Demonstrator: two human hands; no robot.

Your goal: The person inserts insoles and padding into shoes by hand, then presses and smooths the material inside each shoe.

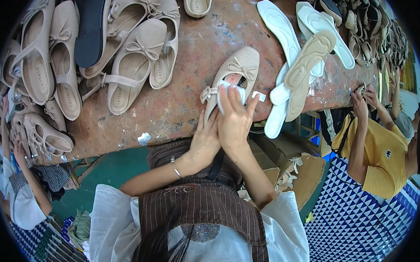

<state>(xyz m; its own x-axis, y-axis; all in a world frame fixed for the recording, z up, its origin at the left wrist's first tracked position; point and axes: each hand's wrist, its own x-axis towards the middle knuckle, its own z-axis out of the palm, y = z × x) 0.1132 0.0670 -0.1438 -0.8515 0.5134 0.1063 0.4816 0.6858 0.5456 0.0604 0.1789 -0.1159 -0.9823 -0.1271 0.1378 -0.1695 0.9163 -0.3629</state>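
Note:
A beige flat shoe (244, 62) with a bow on its toe lies on the table before me, toe pointing away. My left hand (206, 139) is closed round its heel end. Over the shoe's opening, my right hand (236, 125) has its fingers on a white piece (240, 94) that looks like an insole; they hide most of it. A patch with reddish print shows inside the shoe beyond the fingertips. Beside my right hand lies a small white label (259, 96). White insoles (279, 28) and a beige insole (299, 83) lie overlapped to the right.
Many beige shoes (133, 62) crowd the left of the worn table (192, 111), some stacked. More shoes (364, 39) pile up at the far right. A person in yellow (382, 152) works at the right, another person (27, 188) at the left. Below stands a cardboard box (308, 180) with scraps.

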